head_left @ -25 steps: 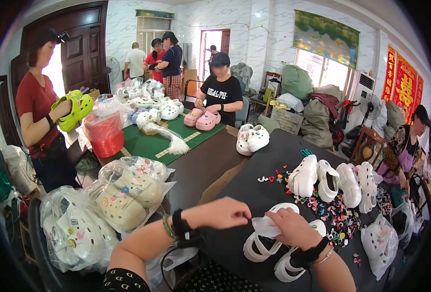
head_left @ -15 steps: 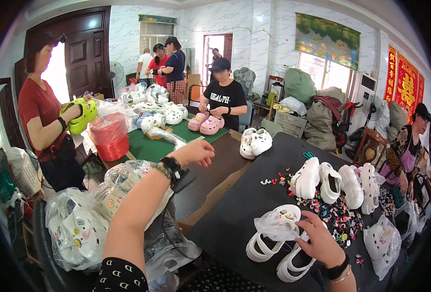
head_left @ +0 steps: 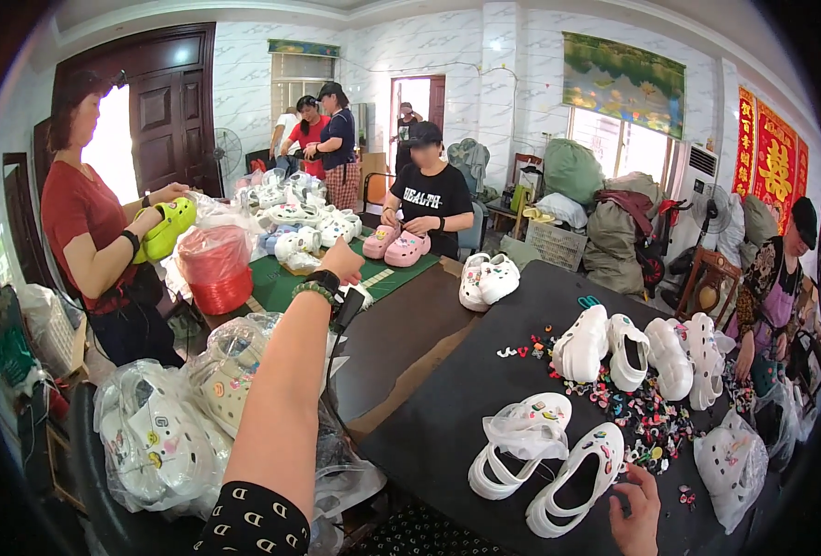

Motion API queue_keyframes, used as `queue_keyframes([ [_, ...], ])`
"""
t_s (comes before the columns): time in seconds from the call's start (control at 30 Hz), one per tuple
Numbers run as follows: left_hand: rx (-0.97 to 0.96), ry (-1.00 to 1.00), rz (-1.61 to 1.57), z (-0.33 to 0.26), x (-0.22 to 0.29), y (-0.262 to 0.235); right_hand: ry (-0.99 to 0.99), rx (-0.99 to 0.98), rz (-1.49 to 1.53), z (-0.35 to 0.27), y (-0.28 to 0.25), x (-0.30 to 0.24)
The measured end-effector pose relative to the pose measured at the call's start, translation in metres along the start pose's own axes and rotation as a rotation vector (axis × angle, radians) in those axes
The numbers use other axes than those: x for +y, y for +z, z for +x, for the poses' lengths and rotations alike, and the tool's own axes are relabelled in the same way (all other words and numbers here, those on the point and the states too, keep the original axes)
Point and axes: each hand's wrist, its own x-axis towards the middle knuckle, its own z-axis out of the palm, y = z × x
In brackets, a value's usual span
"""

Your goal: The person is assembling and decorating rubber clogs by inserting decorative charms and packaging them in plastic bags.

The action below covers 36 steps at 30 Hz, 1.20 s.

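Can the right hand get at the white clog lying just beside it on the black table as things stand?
Probably yes: the right hand rests by the heel of the nearest white clog, with only small loose charms scattered nearby on the black table.

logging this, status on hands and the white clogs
Left hand stretched out over brown table, empty. Right hand beside white clogs. Charms scattered close by.

Black table (head_left: 484,398) bears white clogs (head_left: 605,343), small charms (head_left: 646,412).
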Motion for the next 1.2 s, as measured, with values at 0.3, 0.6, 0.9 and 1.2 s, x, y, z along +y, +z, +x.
queue_keyframes([
  [0.3, -0.063, -0.044, -0.062, 0.006, 0.010, -0.001, 0.104, 0.028, -0.036, -0.045, 0.017, 0.023],
  [0.6, -0.075, -0.033, -0.007, -0.007, 0.027, 0.004, 0.147, -0.037, -0.010, -0.065, 0.040, 0.024],
  [0.9, -0.134, -0.022, 0.030, -0.009, 0.026, 0.013, 0.131, -0.064, 0.006, -0.070, 0.058, 0.024],
  [1.2, -0.171, 0.074, 0.061, -0.024, 0.038, 0.031, 0.144, 0.006, -0.048, -0.077, 0.069, 0.029],
])
